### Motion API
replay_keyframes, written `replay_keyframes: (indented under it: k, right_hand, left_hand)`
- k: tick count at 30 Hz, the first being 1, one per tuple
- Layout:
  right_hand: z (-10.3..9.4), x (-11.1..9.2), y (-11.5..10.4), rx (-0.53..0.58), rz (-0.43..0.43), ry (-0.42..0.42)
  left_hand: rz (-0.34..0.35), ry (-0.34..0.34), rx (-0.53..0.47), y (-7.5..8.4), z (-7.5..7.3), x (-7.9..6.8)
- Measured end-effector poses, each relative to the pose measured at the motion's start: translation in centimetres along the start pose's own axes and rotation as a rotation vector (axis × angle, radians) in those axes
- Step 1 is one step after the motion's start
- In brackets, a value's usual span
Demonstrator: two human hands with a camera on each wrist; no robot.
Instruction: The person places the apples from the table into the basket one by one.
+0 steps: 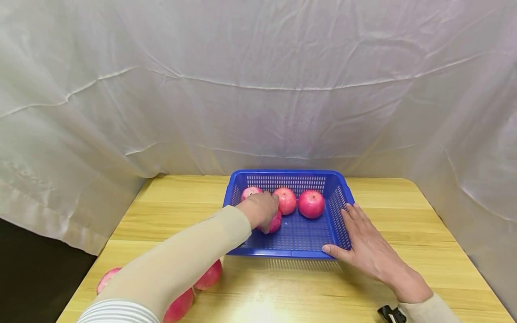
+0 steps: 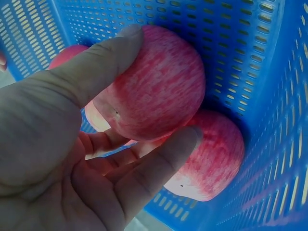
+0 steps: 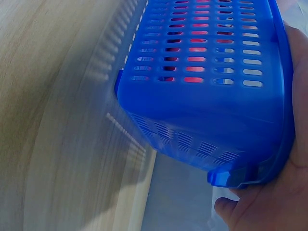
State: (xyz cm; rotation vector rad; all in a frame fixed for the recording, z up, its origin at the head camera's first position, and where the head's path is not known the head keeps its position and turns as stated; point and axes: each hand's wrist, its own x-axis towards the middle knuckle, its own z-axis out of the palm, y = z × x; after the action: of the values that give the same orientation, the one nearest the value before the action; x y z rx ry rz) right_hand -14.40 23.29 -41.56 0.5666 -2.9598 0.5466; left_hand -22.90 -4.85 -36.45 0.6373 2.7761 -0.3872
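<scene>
Inside the blue plastic basket (image 1: 307, 254), my left hand (image 1: 260, 208) holds a red apple (image 2: 159, 82), with the thumb across its top and the fingers below. A second apple (image 2: 214, 156) lies right beside the fingertips, against the basket wall. Two more apples, one pinkish (image 1: 286, 200) and one deeper red (image 1: 311, 204), sit along the far side of the basket. My right hand (image 1: 371, 249) rests on the basket's right end, fingers stretched along the rim and thumb at the near corner. In the right wrist view, the palm lies against the rim.
On the wooden table (image 1: 404, 224), several apples lie at the near left, including one (image 1: 208, 275) beside the left forearm and another (image 1: 179, 307) closer to me. The sleeve (image 1: 181, 255) partly covers them. A pale curtain (image 1: 258, 112) hangs behind the table and along its sides.
</scene>
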Motion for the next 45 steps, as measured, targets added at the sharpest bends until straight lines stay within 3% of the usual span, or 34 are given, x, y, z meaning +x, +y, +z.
replay_keyframes:
  k: [10, 17, 21, 28, 37, 45]
  right_hand:
    - [0.1, 0.1, 0.0, 0.0, 0.007, -0.019]
    - [0.0, 0.2, 0.0, 0.003, 0.011, -0.027]
    - [0.0, 0.3, 0.0, -0.001, 0.013, -0.028]
    - [0.0, 0.2, 0.1, 0.001, 0.024, -0.037]
    - [-0.2, 0.3, 0.0, 0.01, 0.019, -0.03]
    - [0.0, 0.3, 0.1, 0.019, 0.013, -0.019]
  left_hand:
    - [0.075, -0.005, -0.051, -1.5, -0.7, -0.6]
    - [0.041, 0.022, -0.17, -3.2, -1.8, -1.9]
    - [0.061, 0.051, -0.197, -4.2, -2.2, -3.1]
    - [0.117, 0.159, -0.233, -6.4, -2.2, -5.5]
    - [0.03, 0.226, -0.291, -8.8, -1.9, -9.9]
    - [-0.032, 0.318, -0.342, -10.5, -0.6, -13.9]
